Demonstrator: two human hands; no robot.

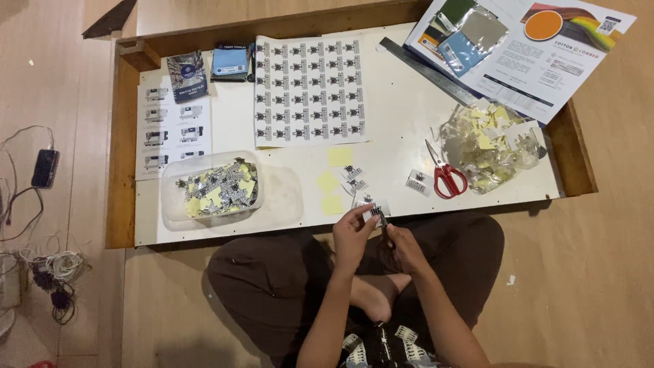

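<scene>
My left hand and my right hand meet at the near edge of a low white board, over my crossed legs. Together they pinch a small white sticker with a black print; both hands touch it. Just beyond lie a few loose printed stickers and yellow backing squares. A large sheet of the same printed stickers lies further back. Red-handled scissors rest to the right.
A clear plastic tub with several cut stickers and yellow scraps stands at the left. A clear bag of yellow scraps sits right. A metal ruler, brochures and swatch cards lie at the back. Cables and a phone lie on the floor, left.
</scene>
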